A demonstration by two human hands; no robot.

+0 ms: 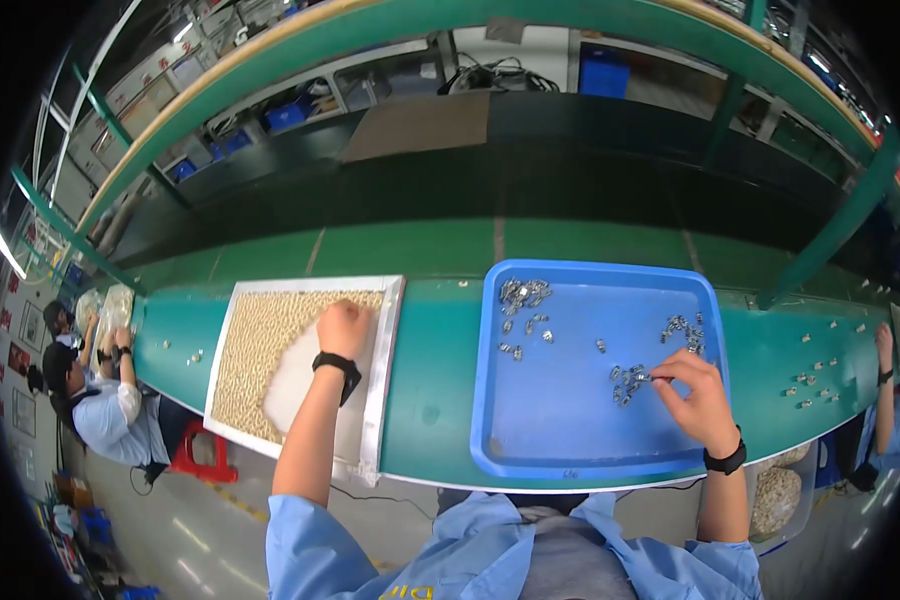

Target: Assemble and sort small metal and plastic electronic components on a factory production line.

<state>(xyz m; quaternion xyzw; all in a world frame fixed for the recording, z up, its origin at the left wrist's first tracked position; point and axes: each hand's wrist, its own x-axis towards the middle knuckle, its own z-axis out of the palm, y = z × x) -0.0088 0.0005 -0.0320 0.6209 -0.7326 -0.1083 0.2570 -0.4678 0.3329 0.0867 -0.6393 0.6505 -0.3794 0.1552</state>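
My left hand point(343, 328) is over a white-rimmed tray point(388, 350) of small beige pieces point(260, 340), near the boundary between the pieces and a bare patch. Its fingers are curled closed, and what they hold, if anything, is hidden. To the right, my right hand point(698, 400) reaches into a shallow blue tray point(560, 410), thumb and forefinger pinched on a small dark metal part point(655, 378). Just left of those fingertips lies a loose cluster of similar metal parts point(625, 385). More of them sit in the tray's far left corner and along its right side.
Both trays rest on a green workbench point(430, 400). Scattered small parts point(810, 380) lie on its right end. A green shelf frame point(840, 220) rises behind. Co-workers are at the left point(120, 410) and the right edge point(895, 400). A red stool point(205, 455) stands lower left.
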